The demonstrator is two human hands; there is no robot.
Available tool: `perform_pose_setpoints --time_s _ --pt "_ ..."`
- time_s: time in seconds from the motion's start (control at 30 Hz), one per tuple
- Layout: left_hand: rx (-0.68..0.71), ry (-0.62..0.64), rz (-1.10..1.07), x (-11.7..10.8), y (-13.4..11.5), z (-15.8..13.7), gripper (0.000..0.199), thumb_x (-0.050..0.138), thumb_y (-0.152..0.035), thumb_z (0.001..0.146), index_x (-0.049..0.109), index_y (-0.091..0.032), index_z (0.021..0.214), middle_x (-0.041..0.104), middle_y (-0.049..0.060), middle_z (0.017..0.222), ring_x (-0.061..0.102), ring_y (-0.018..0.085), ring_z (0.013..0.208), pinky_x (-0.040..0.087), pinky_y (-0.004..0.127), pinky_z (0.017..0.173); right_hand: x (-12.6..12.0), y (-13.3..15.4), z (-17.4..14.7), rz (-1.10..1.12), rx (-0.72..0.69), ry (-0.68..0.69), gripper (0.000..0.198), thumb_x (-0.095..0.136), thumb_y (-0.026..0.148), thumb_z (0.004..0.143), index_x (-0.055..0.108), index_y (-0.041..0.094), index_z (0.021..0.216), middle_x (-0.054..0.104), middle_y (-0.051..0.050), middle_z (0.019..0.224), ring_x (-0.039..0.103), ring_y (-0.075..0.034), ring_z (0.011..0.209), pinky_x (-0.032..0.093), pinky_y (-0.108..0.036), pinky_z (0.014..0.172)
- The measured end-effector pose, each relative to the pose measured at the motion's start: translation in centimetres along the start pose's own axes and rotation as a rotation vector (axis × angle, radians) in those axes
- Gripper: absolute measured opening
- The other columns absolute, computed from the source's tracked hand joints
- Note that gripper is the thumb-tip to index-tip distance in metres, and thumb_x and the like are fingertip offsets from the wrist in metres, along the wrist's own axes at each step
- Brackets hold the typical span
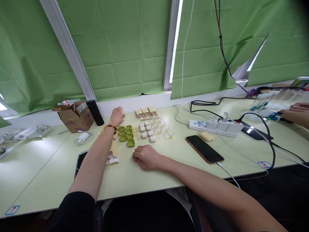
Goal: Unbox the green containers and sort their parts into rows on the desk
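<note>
My left hand (117, 116), wearing a beaded bracelet, reaches to the back of the table with its fingers closed around a small cream paper box (124, 113), mostly hidden behind the hand. My right hand (147, 157) rests on the table near the front, fingers curled in, with nothing visible in them. Between the hands stand rows of small green square trays (130, 143), tiny yellowish pieces (135, 133), white cylinders (144, 135) and clear cups (169, 135) with yellow bits inside. Similar cream boxes (147, 113) stand at the back. Opened cream cartons (113, 154) lie under my left forearm.
A cardboard box (76, 118) and a black cylinder (95, 112) stand at the back left. On the right lie a phone (204, 149), a beige oval object (206, 136), a power strip (216, 127) and tangled cables. Another person's hand (298, 111) works at far right.
</note>
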State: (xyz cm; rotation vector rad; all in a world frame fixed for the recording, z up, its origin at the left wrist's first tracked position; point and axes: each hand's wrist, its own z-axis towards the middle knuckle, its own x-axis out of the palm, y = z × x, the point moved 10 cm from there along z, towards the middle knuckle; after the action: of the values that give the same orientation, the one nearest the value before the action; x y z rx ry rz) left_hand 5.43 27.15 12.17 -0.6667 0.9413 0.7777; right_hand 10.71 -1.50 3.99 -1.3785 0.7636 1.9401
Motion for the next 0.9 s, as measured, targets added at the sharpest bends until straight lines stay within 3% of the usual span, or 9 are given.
perform_pose_setpoints --time_s 0.13,0.2,0.3,0.37,0.47,0.57,0.7,0.8,0.9 --pt "-0.005 -0.039 -0.206 -3.3 -1.6 -0.4 0.048 0.059 -0.021 0.095 0.030 -0.019 0.133 0.054 0.019 0.133 0.060 0.024 0.114 0.050 0.039 0.095 -2.0 -1.5 -0.3 0.024 0.018 -0.161 0.013 0.058 0.021 0.098 0.070 0.019 0.102 0.075 -0.008 0.094 0.065 -0.020 0.081 0.036 -0.031 0.065" --pt "-0.032 -0.018 -0.608 -4.7 -2.4 -2.0 0.047 0.064 -0.029 0.095 0.032 -0.023 0.128 0.060 0.013 0.123 0.065 0.019 0.105 0.052 0.038 0.095 -4.0 -2.8 -0.8 0.061 0.055 -0.316 0.016 0.055 0.022 0.101 0.069 0.019 0.108 0.074 -0.010 0.097 0.065 -0.022 0.084 0.041 -0.032 0.069" --pt "-0.009 0.116 -1.061 -6.2 -5.2 -6.9 0.048 0.070 -0.043 0.093 0.036 -0.025 0.123 0.066 0.002 0.103 0.068 0.016 0.092 0.056 0.039 0.093 -7.0 -4.6 -2.1 0.173 0.111 -0.548 0.021 0.051 0.028 0.103 0.063 0.020 0.118 0.071 -0.011 0.099 0.064 -0.023 0.085 0.048 -0.035 0.074" --pt "-0.034 0.201 -1.185 -6.7 -6.8 -11.1 0.051 0.073 -0.051 0.091 0.041 -0.026 0.122 0.065 -0.002 0.090 0.068 0.016 0.087 0.058 0.038 0.089 -8.6 -5.5 -3.0 0.259 0.122 -0.663 0.025 0.052 0.034 0.103 0.060 0.021 0.123 0.067 -0.010 0.098 0.062 -0.024 0.084 0.050 -0.037 0.073" --pt "-0.136 0.316 -1.254 -5.8 -8.6 -16.9 0.052 0.078 -0.055 0.087 0.048 -0.026 0.117 0.069 -0.001 0.092 0.071 0.017 0.088 0.060 0.036 0.084 -10.4 -6.2 -4.0 0.378 0.112 -0.762 0.028 0.053 0.040 0.102 0.057 0.024 0.124 0.063 -0.009 0.099 0.060 -0.023 0.081 0.051 -0.037 0.067" --pt "-0.221 0.385 -1.334 -3.7 -9.8 -20.2 0.054 0.084 -0.057 0.082 0.051 -0.025 0.111 0.071 0.001 0.091 0.072 0.019 0.089 0.060 0.034 0.079 -10.4 -6.0 -3.3 0.545 0.039 -0.610 0.035 0.056 0.043 0.102 0.054 0.025 0.132 0.062 -0.010 0.115 0.062 -0.019 0.083 0.052 -0.032 0.065" --pt "-0.319 0.411 -1.426 -0.8 -9.9 -21.1 0.061 0.086 -0.063 0.078 0.051 -0.023 0.108 0.074 0.004 0.091 0.073 0.021 0.089 0.062 0.037 0.077 -8.4 -4.5 -2.2 0.665 -0.034 -0.259 0.074 0.073 0.049 0.092 0.038 0.030 0.154 0.050 -0.015 0.146 0.063 -0.023 0.106 0.058 -0.032 0.072" --pt "-0.363 0.365 -1.460 0.2 -9.2 -20.8 0.062 0.085 -0.065 0.077 0.050 -0.022 0.106 0.076 0.005 0.094 0.075 0.023 0.088 0.062 0.038 0.076 -7.5 -4.1 -1.9 0.560 -0.031 -0.223 0.088 0.084 0.045 0.084 0.036 0.029 0.156 0.046 -0.017 0.152 0.061 -0.026 0.112 0.059 -0.036 0.075" --pt "-0.390 0.325 -1.486 0.5 -8.7 -21.0 0.063 0.086 -0.066 0.075 0.050 -0.023 0.105 0.076 0.006 0.096 0.076 0.024 0.090 0.062 0.039 0.075 -6.8 -3.8 -1.7 0.473 -0.048 -0.271 0.081 0.083 0.037 0.085 0.040 0.025 0.152 0.051 -0.017 0.145 0.060 -0.027 0.108 0.060 -0.041 0.079"
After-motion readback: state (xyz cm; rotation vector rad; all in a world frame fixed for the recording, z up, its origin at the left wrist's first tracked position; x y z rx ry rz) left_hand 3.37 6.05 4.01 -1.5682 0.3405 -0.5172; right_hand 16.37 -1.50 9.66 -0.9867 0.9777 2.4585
